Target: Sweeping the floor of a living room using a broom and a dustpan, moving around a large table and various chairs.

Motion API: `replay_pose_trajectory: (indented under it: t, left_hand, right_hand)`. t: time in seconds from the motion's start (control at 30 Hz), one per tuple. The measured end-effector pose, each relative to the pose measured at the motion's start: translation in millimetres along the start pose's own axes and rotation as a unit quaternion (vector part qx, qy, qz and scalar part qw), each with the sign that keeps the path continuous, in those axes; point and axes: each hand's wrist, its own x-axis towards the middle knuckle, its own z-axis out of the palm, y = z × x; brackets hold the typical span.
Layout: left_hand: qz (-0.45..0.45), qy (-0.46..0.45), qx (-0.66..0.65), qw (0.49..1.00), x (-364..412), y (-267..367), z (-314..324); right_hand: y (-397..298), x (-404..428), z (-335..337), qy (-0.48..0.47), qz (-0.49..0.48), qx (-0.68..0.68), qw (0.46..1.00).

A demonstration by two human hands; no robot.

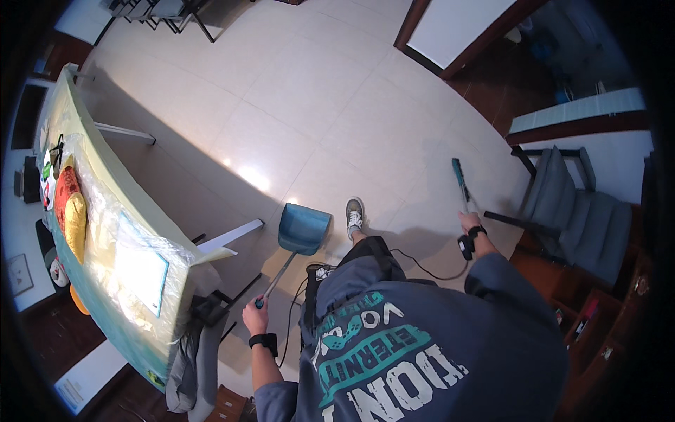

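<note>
My left hand [256, 315] is closed round the long handle of a blue dustpan [304, 229], whose pan is low over or on the tiled floor in front of my feet; I cannot tell whether it touches. Out to the right, my right hand [469, 222] grips the handle of a broom [460, 176] with a narrow teal head, which points away from me. Both wrists wear black bands, and a black cable [432, 275] hangs near the right one. One sneaker [355, 211] shows between the dustpan and the broom.
On the left stands a long table with a plastic-covered cloth [103, 203], bearing red and gold packets [75, 219] and a white sheet [140, 269]. A grey cushioned armchair [575, 211] is at the right, near a wooden cabinet [596, 316]. Folding chairs [169, 9] stand far off; a doorway opens at upper right.
</note>
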Motion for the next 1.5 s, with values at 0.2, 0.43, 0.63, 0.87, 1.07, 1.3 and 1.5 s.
replay_pose_trajectory:
  t: [0.2,0.43,0.63,0.87,1.07,1.3,1.5]
  left_hand:
    - [0.073,-0.007,-0.003,0.997,11.8,-39.8,-6.9]
    - [0.181,0.021,0.038,0.982,20.7,-82.9,3.6]
    - [0.179,0.032,0.077,0.980,17.0,-74.9,5.2]
    - [0.207,0.054,0.062,0.975,9.9,-88.4,13.3]
    - [0.206,0.070,0.089,0.972,7.3,-77.4,8.7]
    - [0.169,0.036,0.077,0.982,9.0,-86.2,10.4]
    - [0.176,-0.013,0.036,0.984,-5.4,-80.5,9.5]
  right_hand:
    - [55.1,7.7,86.1,-0.138,-0.185,-0.281,0.931]
    - [29.2,-198.2,167.7,-0.028,-0.395,-0.322,0.860]
    - [-14.7,-404.5,136.6,-0.240,-0.238,-0.162,0.927]
    - [31.2,-433.3,119.8,-0.241,-0.203,0.001,0.949]
    - [91.9,-420.6,96.1,-0.357,0.025,0.168,0.919]
    - [189.9,-420.9,83.7,-0.202,0.109,0.187,0.955]
    - [305.5,-411.6,90.0,0.004,0.037,0.043,0.998]
